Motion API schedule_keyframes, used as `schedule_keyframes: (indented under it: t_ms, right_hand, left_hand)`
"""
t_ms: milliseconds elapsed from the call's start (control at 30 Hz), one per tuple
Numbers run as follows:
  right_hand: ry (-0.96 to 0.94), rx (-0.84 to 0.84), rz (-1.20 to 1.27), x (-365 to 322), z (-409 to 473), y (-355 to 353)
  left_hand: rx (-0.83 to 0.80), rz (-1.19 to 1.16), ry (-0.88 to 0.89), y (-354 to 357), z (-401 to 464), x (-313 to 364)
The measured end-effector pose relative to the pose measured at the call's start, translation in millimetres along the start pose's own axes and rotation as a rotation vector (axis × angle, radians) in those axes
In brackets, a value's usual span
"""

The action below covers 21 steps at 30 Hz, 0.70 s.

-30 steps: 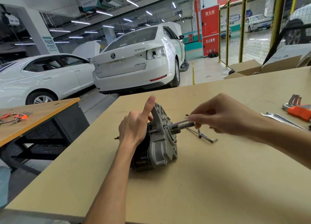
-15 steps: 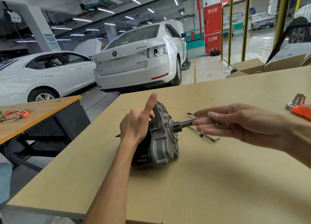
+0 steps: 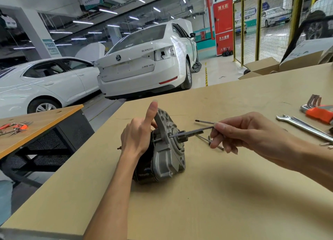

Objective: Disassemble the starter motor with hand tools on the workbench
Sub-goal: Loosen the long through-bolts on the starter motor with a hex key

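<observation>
I see the tan wooden worktop [image 3: 225,194] filling the lower right of the frame. The starter motor [image 3: 162,155], a black cylindrical body with a grey cast-metal end housing, lies on its side at centre frame, shaft end facing right. My left hand [image 3: 138,139] grips the black body from the left side, fingers curled around it, thumb extended upward along the housing flange. My right hand [image 3: 252,131], at centre right, pinches a long thin steel through-bolt [image 3: 191,132] between thumb and fingers; the bolt's far end sits at the housing face, beside the pinion shaft. A second thin rod [image 3: 204,121] lies on the worktop just behind it. Silver open-end wrenches [image 3: 302,125] and an orange-handled hex key set [image 3: 319,112] lie at the right edge.
</observation>
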State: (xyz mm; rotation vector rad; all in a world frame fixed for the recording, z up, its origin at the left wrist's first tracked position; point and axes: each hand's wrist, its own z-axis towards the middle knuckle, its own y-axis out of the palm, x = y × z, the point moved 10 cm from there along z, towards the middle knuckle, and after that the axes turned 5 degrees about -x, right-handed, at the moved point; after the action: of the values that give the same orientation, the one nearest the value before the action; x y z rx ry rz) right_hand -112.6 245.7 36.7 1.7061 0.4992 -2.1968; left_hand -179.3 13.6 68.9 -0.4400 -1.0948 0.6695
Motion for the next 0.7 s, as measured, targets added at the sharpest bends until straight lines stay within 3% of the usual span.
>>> schedule_keyframes:
  t_ms: [133,233,400,467,533,700]
  right_hand:
    - [0.082,0.118,0.068,13,1,-6]
    - [0.211,0.199,0.258,35,-3,-3]
    - [0.358,0.049,0.448,51,-7,46]
    - [0.348,-0.004,0.465,50,-4,60]
    - [0.315,0.0,0.467,49,1,69]
    - [0.23,0.217,0.277,54,7,78]
  left_hand:
    - [-0.064,-0.05,-0.046,6,-1,-7]
    - [-0.147,-0.061,-0.066,14,1,-10]
    - [-0.194,-0.075,-0.032,18,8,-13]
    - [-0.309,-0.119,-0.008,17,8,-18]
    - [-0.395,0.017,-0.038,16,8,-33]
    - [-0.34,0.161,0.018,12,3,-30]
